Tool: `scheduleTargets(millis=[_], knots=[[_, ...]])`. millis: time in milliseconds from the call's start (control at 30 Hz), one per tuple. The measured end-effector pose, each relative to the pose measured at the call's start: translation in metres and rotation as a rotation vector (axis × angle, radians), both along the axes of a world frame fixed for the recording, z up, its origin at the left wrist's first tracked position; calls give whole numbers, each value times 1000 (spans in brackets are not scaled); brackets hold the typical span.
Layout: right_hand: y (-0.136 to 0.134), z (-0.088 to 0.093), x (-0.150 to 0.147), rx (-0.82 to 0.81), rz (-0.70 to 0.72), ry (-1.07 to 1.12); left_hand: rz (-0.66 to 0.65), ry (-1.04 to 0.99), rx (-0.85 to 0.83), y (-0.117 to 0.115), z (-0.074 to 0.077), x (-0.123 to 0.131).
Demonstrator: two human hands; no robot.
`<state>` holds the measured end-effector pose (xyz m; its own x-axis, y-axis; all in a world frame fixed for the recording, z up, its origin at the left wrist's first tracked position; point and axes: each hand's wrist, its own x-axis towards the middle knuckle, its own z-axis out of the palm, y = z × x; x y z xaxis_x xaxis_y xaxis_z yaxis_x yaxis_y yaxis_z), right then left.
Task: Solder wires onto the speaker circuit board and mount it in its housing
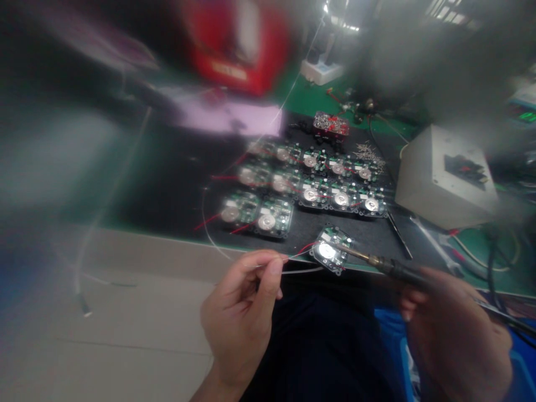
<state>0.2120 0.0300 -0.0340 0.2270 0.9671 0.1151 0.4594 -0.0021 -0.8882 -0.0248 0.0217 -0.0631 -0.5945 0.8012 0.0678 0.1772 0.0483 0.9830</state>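
The left hand point(243, 312) pinches a thin wire point(301, 272); the right hand point(452, 329), partly cut off, grips a soldering iron point(377, 261). Its tip touches the circuit board point(331, 249) just beyond; everything leftward is blurred.

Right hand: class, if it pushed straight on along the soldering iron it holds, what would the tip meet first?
Probably the nearest circuit board: the right hand aims the soldering iron at it. Depth unclear.
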Motion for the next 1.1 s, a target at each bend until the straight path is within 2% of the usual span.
scheduleTargets(millis=[300,600,800,933,1100], knots=[[-2,-6,-4,97,-52,304,1,-22,9,3,2,2],[-6,-34,32,191,-96,260,10,-54,38,-2,3,-3],[-2,-21,24,163,-39,74,-126,17,19,-12,-2,-10],[1,-9,13,158,-2,32,-95,0,8,-14,-7,-9],[2,-5,6,163,-12,27,-104,4,13,-10,-3,-6]])
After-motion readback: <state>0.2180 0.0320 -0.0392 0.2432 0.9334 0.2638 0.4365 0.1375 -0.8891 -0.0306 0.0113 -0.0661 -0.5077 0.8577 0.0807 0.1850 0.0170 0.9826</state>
